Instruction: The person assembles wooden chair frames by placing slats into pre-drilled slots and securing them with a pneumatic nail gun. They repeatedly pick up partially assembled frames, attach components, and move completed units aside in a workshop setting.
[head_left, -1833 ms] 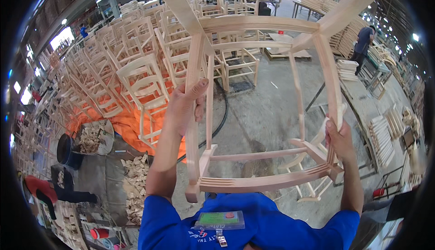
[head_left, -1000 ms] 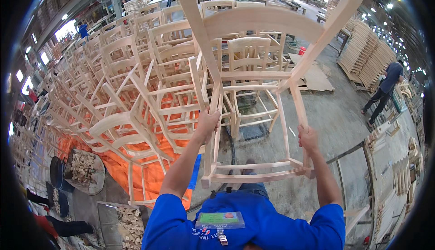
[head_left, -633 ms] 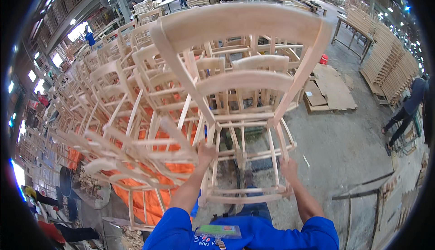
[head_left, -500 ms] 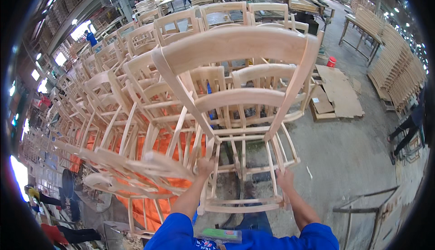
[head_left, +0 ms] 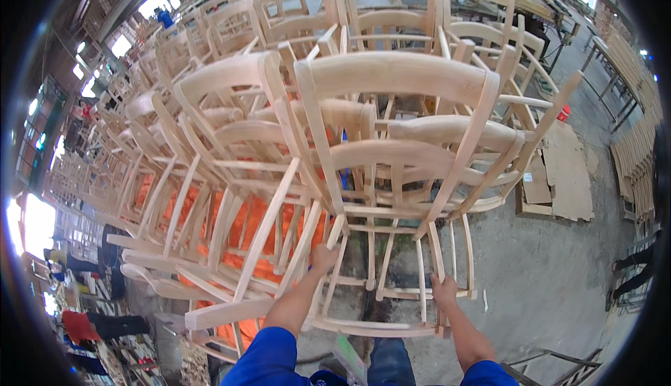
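The held chair (head_left: 402, 78) is straight ahead of the person, at the near edge of a crowd of other chairs (head_left: 225, 78), its back facing away and its open seat nearest the body. It is gripped by both sides, probably because that balances the light frame and leaves the front rail (head_left: 377, 329) free. The others are packed close, likely to save floor (head_left: 507, 274); the orange sheet (head_left: 269, 266) beneath some presumably protects the wood. Whether the held chair's legs touch down cannot be told.

The left hand (head_left: 323, 257) is curled round the left side rail, the right hand (head_left: 444, 290) round the right, slightly nearer the body. Both forearms reach forward, slanting inward.
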Demonstrator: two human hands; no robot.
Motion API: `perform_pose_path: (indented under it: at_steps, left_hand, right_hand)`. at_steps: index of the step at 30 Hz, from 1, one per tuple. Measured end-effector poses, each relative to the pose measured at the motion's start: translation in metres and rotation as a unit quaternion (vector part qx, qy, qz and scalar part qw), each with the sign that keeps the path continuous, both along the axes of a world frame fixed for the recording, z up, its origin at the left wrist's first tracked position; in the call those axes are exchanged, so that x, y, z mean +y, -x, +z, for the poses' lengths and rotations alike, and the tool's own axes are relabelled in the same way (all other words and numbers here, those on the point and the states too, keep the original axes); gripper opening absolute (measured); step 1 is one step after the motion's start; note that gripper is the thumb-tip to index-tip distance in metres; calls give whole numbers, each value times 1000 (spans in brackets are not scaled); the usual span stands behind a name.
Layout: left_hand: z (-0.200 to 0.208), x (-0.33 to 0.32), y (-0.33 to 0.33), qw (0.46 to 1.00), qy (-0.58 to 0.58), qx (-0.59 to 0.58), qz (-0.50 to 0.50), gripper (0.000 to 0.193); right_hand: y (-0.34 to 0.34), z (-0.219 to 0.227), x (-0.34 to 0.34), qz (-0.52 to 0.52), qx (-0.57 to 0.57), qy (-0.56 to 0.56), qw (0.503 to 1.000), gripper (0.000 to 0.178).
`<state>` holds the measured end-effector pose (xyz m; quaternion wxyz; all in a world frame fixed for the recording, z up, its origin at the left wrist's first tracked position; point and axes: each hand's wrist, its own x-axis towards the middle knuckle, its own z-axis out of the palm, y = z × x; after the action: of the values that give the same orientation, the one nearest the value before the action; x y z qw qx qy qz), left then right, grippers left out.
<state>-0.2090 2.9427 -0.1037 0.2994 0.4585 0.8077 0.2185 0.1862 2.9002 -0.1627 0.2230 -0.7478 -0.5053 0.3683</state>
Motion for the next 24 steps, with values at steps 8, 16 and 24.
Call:
perform_pose_path:
  at_steps: [8,16,24]
  left_hand:
    - [-42,4,32,999,35,1,4,36]
    - [-12,-9,21,985,171,33,-7,60]
    - [69,-166,-14,987,-128,96,25,47]
  right_hand:
    - [15,-19,-1,2,50,5,999,30]
    - [17,16,7,16,151,182,971,40]
    - [9,23,-42,62,14,56,996,72]
